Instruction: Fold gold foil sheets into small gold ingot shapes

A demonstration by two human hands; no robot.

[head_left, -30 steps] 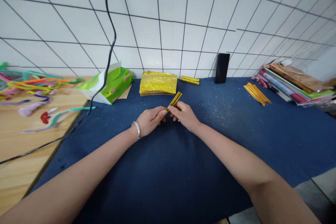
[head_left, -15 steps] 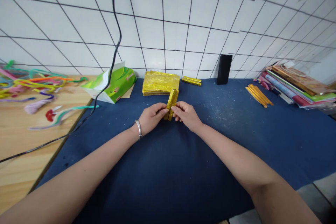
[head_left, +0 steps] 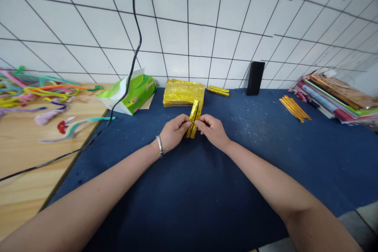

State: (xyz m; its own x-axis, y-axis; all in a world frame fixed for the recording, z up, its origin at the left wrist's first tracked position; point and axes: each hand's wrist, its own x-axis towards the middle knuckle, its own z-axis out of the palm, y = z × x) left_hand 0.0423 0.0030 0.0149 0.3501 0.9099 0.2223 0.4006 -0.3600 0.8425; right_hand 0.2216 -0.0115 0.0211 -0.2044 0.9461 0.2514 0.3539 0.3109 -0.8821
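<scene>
Head view, dark blue cloth [head_left: 177,197] across the middle and right, pale wood tabletop [head_left: 17,141] at left, white tiled wall [head_left: 171,35] on the far side, left hand [head_left: 176,133] and right hand [head_left: 215,133] both pinching a folded gold foil piece [head_left: 194,111], just near of a gold stack [head_left: 183,91]

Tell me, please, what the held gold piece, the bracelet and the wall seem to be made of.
Held gold piece: probably foil-faced paper, shiny, from its creases and glints. Bracelet: likely polished metal, given its silvery sheen. Wall: tile or tile-print panelling, smooth white with dark grid lines.
</scene>
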